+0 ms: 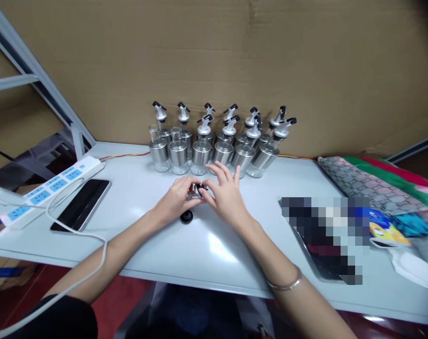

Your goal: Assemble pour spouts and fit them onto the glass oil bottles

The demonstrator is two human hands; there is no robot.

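Observation:
Both my hands meet over the middle of the white table. Between them is a small silver-and-black bottle pourer (201, 189), mostly covered by fingers. My left hand (175, 200) is closed round its left side. With thumb and index finger, my right hand (226, 195) pinches the black part, its other fingers spread. A round black stopper (186, 216) lies on the tabletop just below my left hand. Behind my hands stand glass bottles with steel sleeves in two rows. Most carry silver pourers with black levers; the two front-left bottles (158, 153) (178, 155) have bare glass necks.
At left lie a power strip (55, 188) and a dark phone (82, 205); a white cable (103, 254) crosses over my left forearm. A pixelated dark device (320, 245), packets (386, 228) and patterned cloth (369, 183) are at right. Cardboard (200, 56) rises behind the table.

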